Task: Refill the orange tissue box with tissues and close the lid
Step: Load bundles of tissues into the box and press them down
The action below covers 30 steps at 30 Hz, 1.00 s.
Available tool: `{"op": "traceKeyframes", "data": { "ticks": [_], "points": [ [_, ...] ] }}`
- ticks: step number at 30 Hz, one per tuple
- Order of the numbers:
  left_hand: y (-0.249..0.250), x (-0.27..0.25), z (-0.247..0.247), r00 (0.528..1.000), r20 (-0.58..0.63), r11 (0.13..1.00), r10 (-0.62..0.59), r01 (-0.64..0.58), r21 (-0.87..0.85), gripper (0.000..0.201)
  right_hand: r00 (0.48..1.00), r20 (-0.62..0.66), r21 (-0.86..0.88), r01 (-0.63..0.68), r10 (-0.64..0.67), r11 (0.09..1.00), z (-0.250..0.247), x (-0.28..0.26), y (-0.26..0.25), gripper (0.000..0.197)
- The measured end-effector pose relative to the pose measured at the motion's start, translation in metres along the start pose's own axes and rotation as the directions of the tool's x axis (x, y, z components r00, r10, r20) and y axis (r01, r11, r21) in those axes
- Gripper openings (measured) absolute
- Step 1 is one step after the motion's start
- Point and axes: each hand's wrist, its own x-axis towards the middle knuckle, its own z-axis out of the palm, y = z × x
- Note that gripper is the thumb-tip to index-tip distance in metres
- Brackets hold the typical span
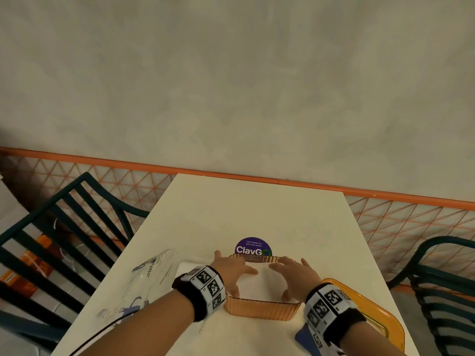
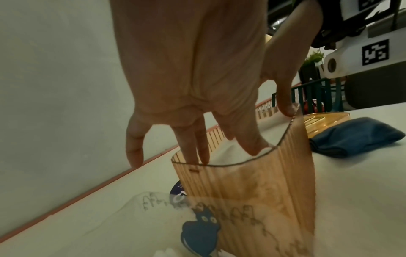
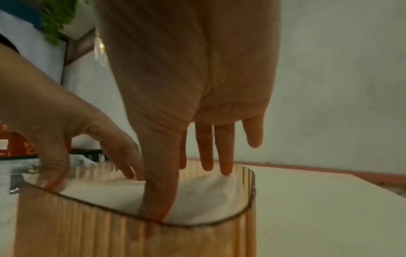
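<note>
A pale bench (image 1: 257, 209) runs up to the wall. On it stand the ribbed orange tissue box (image 1: 262, 308), a purple round sticker (image 1: 253, 246) just behind it, an empty clear wrapper (image 1: 144, 281) to the left — and, right, the orange lid (image 1: 380, 317) touching a folded blue cloth (image 2: 356, 137).

Left wrist: black band (image 1: 190, 295) carrying white blocks with black square codes.
Right wrist: same black band (image 1: 341, 322), white coded blocks.
Forearms: bare, no sleeves.

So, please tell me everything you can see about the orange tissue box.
The orange tissue box is translucent ribbed plastic with rounded corners. It stands upright on the white table, open, with white tissues inside. The left hand and right hand press into it with straight fingers. Its lid lies apart, at its right.
</note>
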Motion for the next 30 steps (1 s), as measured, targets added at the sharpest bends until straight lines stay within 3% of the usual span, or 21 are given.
{"op": "traceKeyframes", "data": {
  "ticks": [3, 6, 11, 14, 16, 18, 19, 20, 22, 23, 24, 27, 30],
  "points": [
    [-0.002, 0.006, -0.002, 0.997, 0.077, 0.999, 0.001, -0.005, 0.047, 0.077, 0.994, 0.106, -0.03, -0.032, 0.035, 0.999, 0.004, 0.006, 0.003, 0.07],
    [0.001, 0.011, 0.001, 0.993, 0.112, 0.995, -0.024, 0.013, 0.096, 0.071, 0.99, 0.126, -0.043, -0.054, 0.059, 0.998, 0.01, 0.008, 0.003, 0.065],
    [0.01, 0.015, 0.008, 0.997, 0.068, 0.992, -0.038, 0.03, 0.121, 0.066, 0.991, 0.122, -0.082, -0.042, 0.052, 0.996, 0.014, 0.011, -0.001, 0.061],
    [0.007, 0.015, 0.015, 0.999, 0.039, 0.995, -0.034, 0.03, 0.095, 0.079, 0.994, 0.094, -0.098, -0.039, 0.048, 0.994, 0.016, 0.013, -0.002, 0.061],
    [0.004, 0.014, 0.017, 1.0, 0.011, 0.999, -0.028, 0.028, 0.043, 0.077, 0.994, 0.095, -0.09, -0.045, 0.054, 0.995, 0.016, 0.012, 0.0, 0.064],
    [0.002, 0.003, 0.019, 0.991, -0.129, 0.983, -0.04, 0.016, -0.181, 0.058, 0.994, 0.097, -0.08, -0.039, 0.047, 0.996, 0.014, 0.008, 0.002, 0.065],
    [-0.002, -0.005, 0.021, 0.962, -0.259, 0.939, -0.081, -0.013, -0.343, 0.046, 0.996, 0.08, -0.067, -0.03, 0.036, 0.997, 0.012, 0.006, 0.004, 0.064],
    [-0.007, -0.014, 0.024, 0.904, -0.394, 0.872, -0.166, -0.051, -0.486, 0.035, 0.999, 0.032, -0.039, -0.029, 0.03, 0.999, 0.009, 0.004, 0.007, 0.062],
    [-0.026, -0.029, 0.034, 0.731, -0.538, 0.742, -0.421, -0.064, -0.667, 0.023, 0.99, -0.127, 0.06, -0.061, 0.068, 0.996, 0.005, -0.001, 0.012, 0.057],
    [-0.038, -0.036, 0.042, 0.665, -0.516, 0.693, -0.54, 0.003, -0.721, 0.021, 0.972, -0.203, 0.12, -0.096, 0.119, 0.988, 0.004, -0.004, 0.015, 0.054],
    [-0.048, -0.042, 0.05, 0.64, -0.439, 0.641, -0.63, 0.11, -0.76, 0.021, 0.951, -0.248, 0.179, -0.142, 0.185, 0.974, 0.005, -0.006, 0.016, 0.052],
    [-0.066, -0.052, 0.073, 0.668, -0.068, 0.511, -0.741, 0.494, -0.704, 0.036, 0.923, -0.175, 0.324, -0.275, 0.343, 0.905, 0.015, -0.004, 0.018, 0.054],
    [-0.064, -0.051, 0.087, 0.676, 0.125, 0.499, -0.726, 0.643, -0.581, 0.053, 0.926, -0.064, 0.428, -0.312, 0.372, 0.848, 0.032, 0.006, 0.015, 0.058]
  ]
}}
